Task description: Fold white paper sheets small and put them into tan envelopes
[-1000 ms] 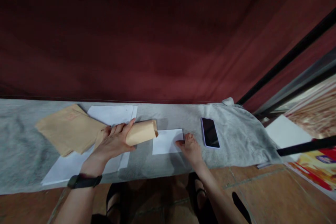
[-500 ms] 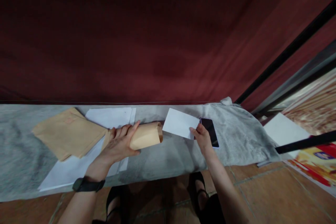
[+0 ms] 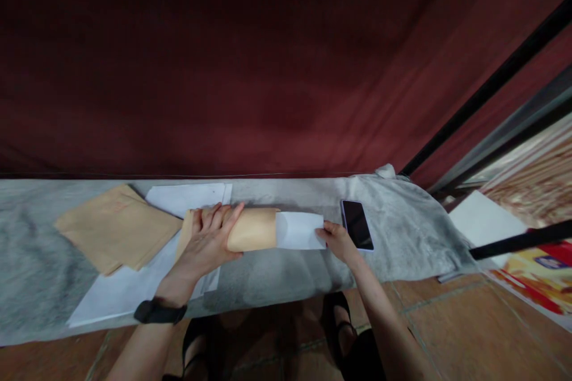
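Observation:
My left hand is wrapped over a brown paper envelope, pressing it to the grey cloth with its open end facing right. My right hand pinches the right edge of a white folded paper. The paper's left end is inside the envelope's mouth; the rest sticks out to the right. Left of my left hand lie more brown envelopes, overlapping one another. White sheets lie partly under them and under my left forearm.
A grey cloth covers the long narrow surface. Just right of my right hand lies a phone. A dark red curtain hangs behind. Black poles and a printed board stand at the right, above a tiled floor.
My right hand has moved left with the white paper, and the paper's left end has gone into the envelope. The paper is now straight in line with it. My left hand has shifted slightly right.

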`<state>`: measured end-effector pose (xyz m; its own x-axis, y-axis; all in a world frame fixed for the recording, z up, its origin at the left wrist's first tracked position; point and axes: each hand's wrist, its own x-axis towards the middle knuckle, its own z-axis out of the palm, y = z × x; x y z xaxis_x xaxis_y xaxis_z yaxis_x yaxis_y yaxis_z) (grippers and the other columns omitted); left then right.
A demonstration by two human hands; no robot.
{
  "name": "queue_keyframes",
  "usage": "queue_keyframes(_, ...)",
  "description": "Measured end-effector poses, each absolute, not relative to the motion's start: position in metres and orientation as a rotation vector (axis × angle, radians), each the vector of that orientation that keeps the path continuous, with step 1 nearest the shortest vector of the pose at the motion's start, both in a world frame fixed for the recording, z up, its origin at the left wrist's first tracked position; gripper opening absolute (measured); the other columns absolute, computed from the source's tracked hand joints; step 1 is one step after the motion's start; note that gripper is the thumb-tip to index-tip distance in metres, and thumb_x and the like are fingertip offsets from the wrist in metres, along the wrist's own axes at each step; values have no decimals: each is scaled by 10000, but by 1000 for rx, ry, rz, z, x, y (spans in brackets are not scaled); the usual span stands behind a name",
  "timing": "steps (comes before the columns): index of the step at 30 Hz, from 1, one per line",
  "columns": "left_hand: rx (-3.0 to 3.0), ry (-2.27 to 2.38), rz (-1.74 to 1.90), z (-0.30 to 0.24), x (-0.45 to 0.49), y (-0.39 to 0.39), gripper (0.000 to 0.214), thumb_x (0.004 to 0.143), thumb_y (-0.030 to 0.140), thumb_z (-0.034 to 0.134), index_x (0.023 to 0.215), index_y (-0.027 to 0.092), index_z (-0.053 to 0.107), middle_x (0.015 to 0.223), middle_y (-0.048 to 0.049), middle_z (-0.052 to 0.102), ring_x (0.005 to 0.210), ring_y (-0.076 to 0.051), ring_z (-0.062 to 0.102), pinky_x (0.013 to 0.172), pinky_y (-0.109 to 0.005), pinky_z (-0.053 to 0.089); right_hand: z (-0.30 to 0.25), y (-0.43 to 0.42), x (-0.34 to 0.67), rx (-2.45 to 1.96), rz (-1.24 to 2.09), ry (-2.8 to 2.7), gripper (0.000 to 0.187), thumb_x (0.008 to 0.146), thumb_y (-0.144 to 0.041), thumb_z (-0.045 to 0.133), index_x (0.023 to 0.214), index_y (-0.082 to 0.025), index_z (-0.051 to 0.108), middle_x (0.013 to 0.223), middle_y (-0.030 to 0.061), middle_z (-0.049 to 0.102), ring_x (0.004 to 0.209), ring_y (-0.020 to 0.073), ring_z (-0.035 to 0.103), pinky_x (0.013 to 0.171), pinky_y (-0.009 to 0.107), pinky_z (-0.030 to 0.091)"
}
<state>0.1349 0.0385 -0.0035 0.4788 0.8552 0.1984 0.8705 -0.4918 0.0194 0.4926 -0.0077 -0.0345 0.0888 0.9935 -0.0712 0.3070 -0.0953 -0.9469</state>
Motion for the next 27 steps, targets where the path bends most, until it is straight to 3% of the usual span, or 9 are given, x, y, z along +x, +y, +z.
queue_keyframes(7,-2752,-1445,-440,-6,166,33,1180,662,445,787,1606,211,119,1486,-205,447,1442,-428,338,1181,-660,127,-38,-12,458,-1468,1114,-1303,355,824,-534,573,737,-205,674,611,-22,560,566,133,449,530,255,344)
queue_keyframes(13,-2812,-1394,-487,-10,180,31,1182,657,447,793,1605,219,124,1505,-203,428,1435,-426,354,1190,-655,105,-37,-16,434,-1384,1006,-1259,312,843,-478,610,713,-209,702,889,35,644,780,170,593,679,264,448)
queue_keyframes(19,-2865,-1412,-489,-18,184,33,1251,636,500,810,1608,246,64,1501,-198,416,1429,-427,361,1180,-641,166,-45,-15,424,-1418,1023,-1189,346,852,-448,570,598,-214,580,654,-12,560,600,134,505,568,251,402)
queue_keyframes(27,-2909,-1391,-499,-23,191,32,1257,644,518,796,1611,262,34,1483,-179,415,1411,-420,384,1185,-634,173,-41,-13,421,-1483,933,-1235,278,798,-254,581,530,-227,512,675,-14,560,662,145,541,642,259,420)
